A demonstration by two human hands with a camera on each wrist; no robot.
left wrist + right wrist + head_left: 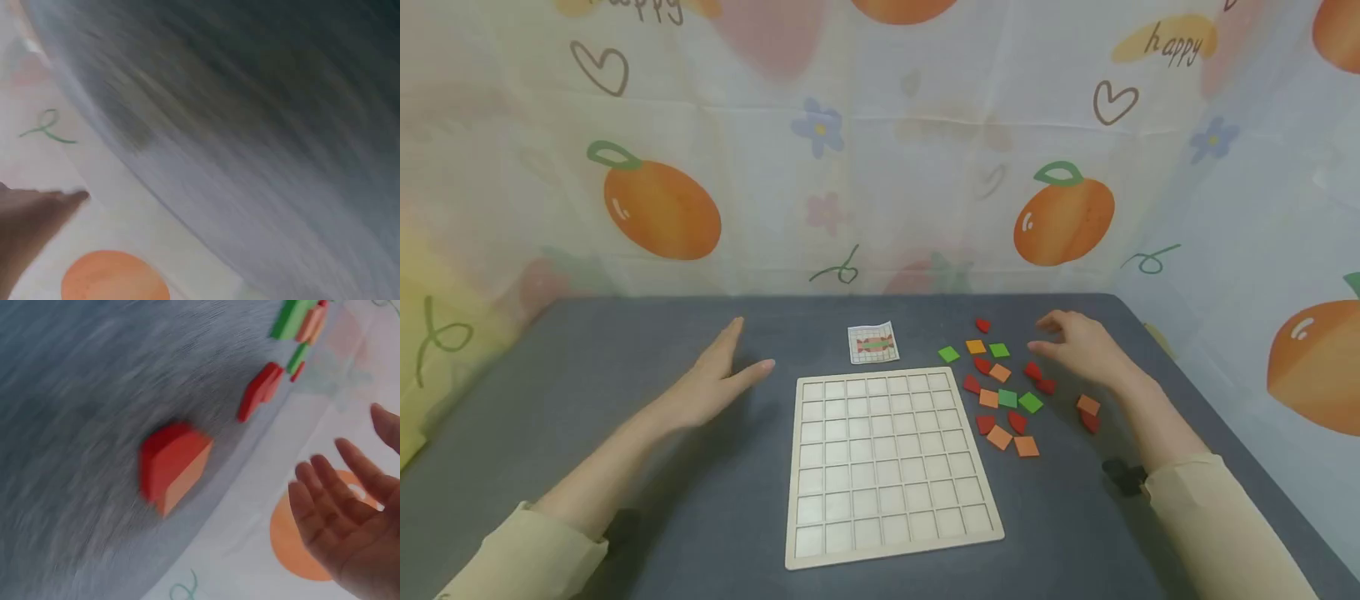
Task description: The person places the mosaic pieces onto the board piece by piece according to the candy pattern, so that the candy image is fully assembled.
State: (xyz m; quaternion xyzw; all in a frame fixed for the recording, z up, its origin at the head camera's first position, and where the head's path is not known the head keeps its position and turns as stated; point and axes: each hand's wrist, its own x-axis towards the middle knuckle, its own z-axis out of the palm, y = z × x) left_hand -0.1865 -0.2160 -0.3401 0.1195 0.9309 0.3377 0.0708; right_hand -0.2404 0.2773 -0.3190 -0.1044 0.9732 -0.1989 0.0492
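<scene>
My left hand point(711, 385) hovers left of a pale gridded board point(891, 458), thumb spread from the fingers and nothing held. To the right, my right hand point(1081, 346) is raised over the table beside scattered coloured tiles, its fingers loosely bent and holding nothing. Among those tiles are green squares point(1030, 402), orange squares point(1026, 447), and red pieces with a curved edge point(1017, 422). In the right wrist view a red piece point(165, 456) lies against an orange tile point(186, 478), both blurred. The board's square cells hold no tiles.
Behind the board lies a small paper card point(873, 343) printed with a candy-like pattern on a grid. A dark grey table point(700, 517) carries everything. A fruit-print cloth point(880, 167) hangs along the back and right side.
</scene>
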